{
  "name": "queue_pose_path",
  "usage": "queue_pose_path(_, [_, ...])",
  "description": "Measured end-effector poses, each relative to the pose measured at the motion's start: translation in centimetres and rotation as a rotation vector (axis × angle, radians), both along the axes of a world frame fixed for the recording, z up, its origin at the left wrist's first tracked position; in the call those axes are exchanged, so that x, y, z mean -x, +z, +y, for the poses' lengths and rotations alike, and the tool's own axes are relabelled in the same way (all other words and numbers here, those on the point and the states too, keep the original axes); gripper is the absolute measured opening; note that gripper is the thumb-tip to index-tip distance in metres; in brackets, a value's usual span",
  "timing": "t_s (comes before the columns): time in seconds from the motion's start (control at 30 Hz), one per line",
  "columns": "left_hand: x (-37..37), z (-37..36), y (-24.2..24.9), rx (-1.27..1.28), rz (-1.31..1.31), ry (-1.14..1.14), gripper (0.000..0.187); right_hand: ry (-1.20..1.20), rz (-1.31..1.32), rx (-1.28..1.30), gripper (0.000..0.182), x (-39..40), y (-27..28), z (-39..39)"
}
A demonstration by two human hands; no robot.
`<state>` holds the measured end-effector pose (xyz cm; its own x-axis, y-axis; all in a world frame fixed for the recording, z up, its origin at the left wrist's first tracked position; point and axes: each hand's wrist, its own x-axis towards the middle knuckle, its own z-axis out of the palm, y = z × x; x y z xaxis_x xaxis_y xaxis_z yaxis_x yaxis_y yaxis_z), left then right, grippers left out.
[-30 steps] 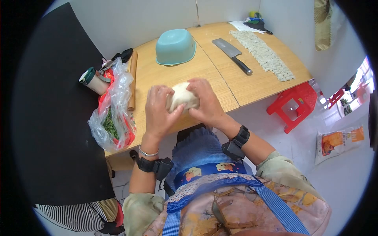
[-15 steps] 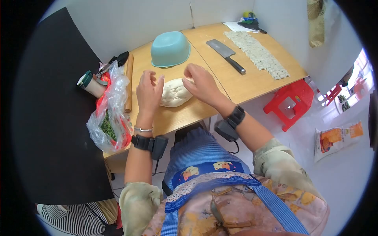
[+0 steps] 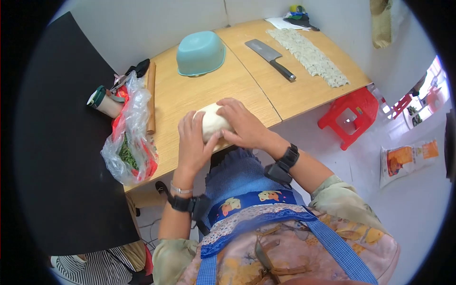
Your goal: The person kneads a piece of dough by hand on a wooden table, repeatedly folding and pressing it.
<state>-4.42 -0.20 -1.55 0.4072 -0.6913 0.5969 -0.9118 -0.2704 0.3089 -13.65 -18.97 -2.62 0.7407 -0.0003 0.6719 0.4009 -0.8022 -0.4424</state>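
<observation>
Between my two hands is a smooth, pale lump of dough [image 3: 212, 121], rounded on top, at the front edge of the wooden table [image 3: 183, 88]. My left hand [image 3: 192, 140] wraps its left side with fingers curved over it. On the other side my right hand [image 3: 243, 124] cups the dough, fingers over the top and thumb low, close to the left thumb. The underside of the dough is hidden. Past it stands an upturned light-blue basin [image 3: 200, 53]. A cleaver [image 3: 270, 59] with a black handle lies flat to the right.
Whitish small pieces [image 3: 308, 57] lie in a long strip at the right. Along the left edge are a rolling pin [image 3: 151, 97], a plastic bag [image 3: 135, 126] with chopped greens, and a cup [image 3: 107, 102]. A red stool [image 3: 351, 116] stands right of the table.
Both hands have closed in on the dough and drawn it nearer to me. Its dimpled face has given way to a smooth, rounder one.
</observation>
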Motion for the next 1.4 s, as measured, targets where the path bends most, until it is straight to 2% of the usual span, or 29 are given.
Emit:
queue_pose_path(0.17, [1.7,0.4,-1.4,0.011,-0.048,0.048,0.068,-0.060,-0.045,0.152,0.066,1.6,-1.1,1.1])
queue_pose_path(0.27, [-0.5,-0.4,-1.3,-0.032,-0.020,0.078,0.065,-0.145,-0.015,0.152,0.067,-0.4,-0.8,0.7])
queue_pose_path(0.33, [-2.9,-1.5,-0.6,-0.086,0.039,0.095,0.062,-0.120,0.011,0.150,0.066,-2.4,0.5,-0.6])
queue_pose_path(0.4, [-5.4,-2.7,0.5,-0.115,0.135,0.073,0.053,-0.086,0.364,0.017,0.062,-4.6,2.1,-1.7])
queue_pose_path(0.53, [-9.2,-4.8,1.1,-0.179,0.234,0.103,0.045,-0.044,0.451,-0.130,0.060,-8.3,2.7,-4.2])
queue_pose_path(0.6, [-10.5,-5.5,0.9,-0.207,0.356,0.150,0.046,0.034,0.638,-0.417,0.059,-9.0,2.9,-5.1])
queue_pose_path(0.63, [-10.9,-5.6,0.6,-0.203,0.358,0.152,0.046,0.003,0.664,-0.424,0.057,-9.3,2.9,-5.1])
queue_pose_path(0.67, [-11.1,-5.5,0.3,-0.176,0.434,0.120,0.048,0.005,0.667,-0.421,0.057,-9.3,2.7,-5.2])
queue_pose_path(0.7, [-11.4,-5.2,-0.2,-0.150,0.511,0.089,0.050,0.064,0.666,-0.549,0.058,-9.1,2.5,-5.3])
queue_pose_path(0.73, [-11.5,-4.7,-0.9,-0.148,0.516,0.094,0.050,0.123,0.663,-0.678,0.060,-8.8,2.2,-5.5])
queue_pose_path(0.77, [-11.5,-4.1,-1.5,-0.056,0.526,0.015,0.051,0.126,0.668,-0.675,0.060,-8.1,1.8,-5.6])
queue_pose_path(0.9, [-9.4,-1.3,-2.2,0.151,0.562,-0.200,0.053,0.182,0.499,-0.598,0.066,-3.8,0.8,-4.5])
queue_pose_path(0.93, [-8.2,-0.9,-1.8,0.150,0.564,-0.198,0.053,0.165,0.458,-0.543,0.068,-3.2,0.5,-4.2])
queue_pose_path(1.0, [-5.2,-0.6,-1.2,0.268,0.434,-0.069,0.049,0.142,0.386,-0.577,0.062,-2.6,0.1,-3.1])
queue_pose_path(1.03, [-4.2,-0.4,-0.8,0.266,0.439,-0.066,0.049,0.094,0.320,-0.495,0.056,-2.1,0.5,-2.6])
queue_pose_path(1.1, [-3.2,-0.1,0.5,0.173,0.231,0.032,0.042,0.046,0.250,-0.412,0.051,-1.3,1.6,-1.5])
queue_pose_path(1.13, [-2.8,-0.1,1.4,0.174,0.234,0.034,0.042,-0.004,0.162,-0.304,0.048,-0.6,2.6,-0.9])
queue_pose_path(1.17, [-2.5,-0.1,2.3,0.258,0.127,0.029,0.040,-0.053,0.079,-0.195,0.045,-0.1,3.7,-0.4])
queue_pose_path(1.2, [-2.0,0.1,3.3,0.337,0.024,0.025,0.038,-0.053,0.092,-0.199,0.045,0.2,4.8,-0.1])
queue_pose_path(1.23, [-1.7,0.4,4.3,0.343,-0.098,0.059,0.044,-0.076,-0.082,-0.083,0.043,0.4,5.9,0.3])
queue_pose_path(1.27, [-2.0,0.3,4.4,0.338,-0.094,0.059,0.044,-0.099,-0.262,0.036,0.042,0.3,6.5,0.5])
queue_pose_path(1.3, [-2.6,0.1,4.7,0.381,-0.255,0.074,0.046,-0.100,-0.264,0.033,0.042,-0.5,6.4,0.3])
queue_pose_path(1.33, [-3.3,0.0,4.9,0.424,-0.418,0.088,0.048,-0.102,-0.374,0.124,0.043,-1.5,6.0,-0.1])
queue_pose_path(1.37, [-4.0,0.2,4.8,0.329,-0.431,0.101,0.056,-0.104,-0.484,0.216,0.043,-2.2,5.6,-0.4])
queue_pose_path(1.4, [-4.5,0.8,4.3,0.330,-0.437,0.101,0.056,-0.105,-0.490,0.216,0.043,-2.5,4.6,-0.9])
